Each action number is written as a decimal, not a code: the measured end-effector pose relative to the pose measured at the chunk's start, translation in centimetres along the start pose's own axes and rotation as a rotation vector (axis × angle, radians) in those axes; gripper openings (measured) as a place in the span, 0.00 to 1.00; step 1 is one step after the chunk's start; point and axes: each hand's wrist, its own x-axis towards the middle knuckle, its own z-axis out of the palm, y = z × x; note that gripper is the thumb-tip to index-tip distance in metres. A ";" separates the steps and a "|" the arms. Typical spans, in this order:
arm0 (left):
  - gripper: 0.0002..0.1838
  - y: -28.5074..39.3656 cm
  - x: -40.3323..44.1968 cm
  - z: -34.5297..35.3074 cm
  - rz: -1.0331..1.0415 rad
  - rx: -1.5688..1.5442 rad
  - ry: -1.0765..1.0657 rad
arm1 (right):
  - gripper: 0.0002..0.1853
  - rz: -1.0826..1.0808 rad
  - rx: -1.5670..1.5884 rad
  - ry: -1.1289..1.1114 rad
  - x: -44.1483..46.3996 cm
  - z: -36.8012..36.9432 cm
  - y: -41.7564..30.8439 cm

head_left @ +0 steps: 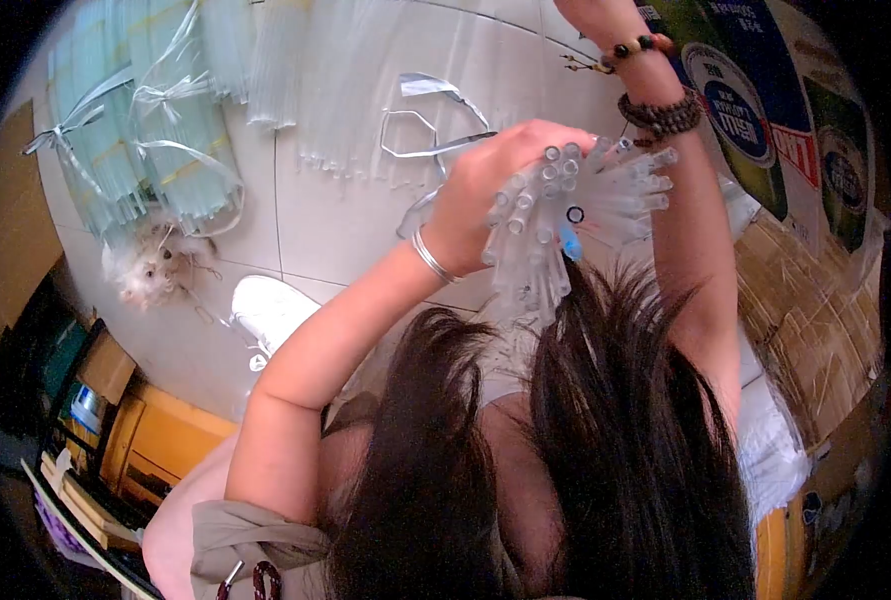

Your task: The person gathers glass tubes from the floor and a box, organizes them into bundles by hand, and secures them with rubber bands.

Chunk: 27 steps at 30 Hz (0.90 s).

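Observation:
My left hand (510, 165), with a silver bangle at its wrist, is wrapped around a loose bundle of clear plastic tubes (545, 215). Their open ends point up towards me and fan out to the right. Among them are a dark-rimmed round end (575, 214) and a small blue piece (570, 242) that I cannot identify. My right arm, with beaded bracelets, reaches past the bundle. Only the base of my right hand (593, 14) shows at the top edge; its fingers are out of view.
Tied bundles of pale tubes (180, 130) lie at upper left, and more clear tubes (355, 110) spread across the tiled floor. A small white dog (150, 265) is near a white shoe (270, 315). Silvery ribbon (410, 135) lies loose. Cardboard (805, 310) and a printed beer package (735, 100) stand right.

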 end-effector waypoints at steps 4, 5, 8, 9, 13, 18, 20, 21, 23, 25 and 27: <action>0.27 -0.3 -0.4 0.9 -0.040 -0.019 0.028 | 0.29 0.068 -0.085 -0.082 1.6 2.3 3.6; 0.27 -0.4 -0.4 1.1 -0.046 -0.040 0.033 | 0.29 0.085 -0.120 -0.100 2.1 2.6 5.1; 0.29 -0.6 -0.3 0.9 -0.031 -0.016 0.016 | 0.29 0.107 -0.202 -0.127 2.5 2.8 5.4; 0.29 -0.6 -0.3 0.8 -0.020 0.008 0.005 | 0.29 0.109 -0.216 -0.116 2.5 2.8 5.3; 0.30 -0.1 -0.2 0.5 -0.025 0.067 -0.012 | 0.27 0.108 -0.259 -0.073 2.0 2.7 4.3; 0.29 -1.7 -1.0 1.2 -0.013 -0.079 0.018 | 0.24 0.078 -0.271 -0.061 -0.1 0.6 2.5; 0.29 -1.7 -1.1 0.9 0.068 -0.039 0.027 | 0.22 0.066 -0.106 -0.056 -2.3 -0.9 0.4; 0.28 -1.7 -1.1 0.9 0.106 -0.017 0.031 | 0.21 0.059 -0.022 -0.054 -3.3 -1.5 -0.3; 0.28 -1.5 -0.7 0.9 0.160 0.048 0.024 | 0.19 0.003 0.165 -0.032 -5.4 -1.9 0.2; 0.29 -1.0 -0.6 0.3 0.164 0.109 -0.012 | 0.17 0.047 0.256 -0.078 -7.6 -2.9 -0.2; 0.28 -0.9 -1.0 0.6 0.099 0.052 -0.004 | 0.18 0.191 0.255 -0.189 -10.1 -4.3 -1.4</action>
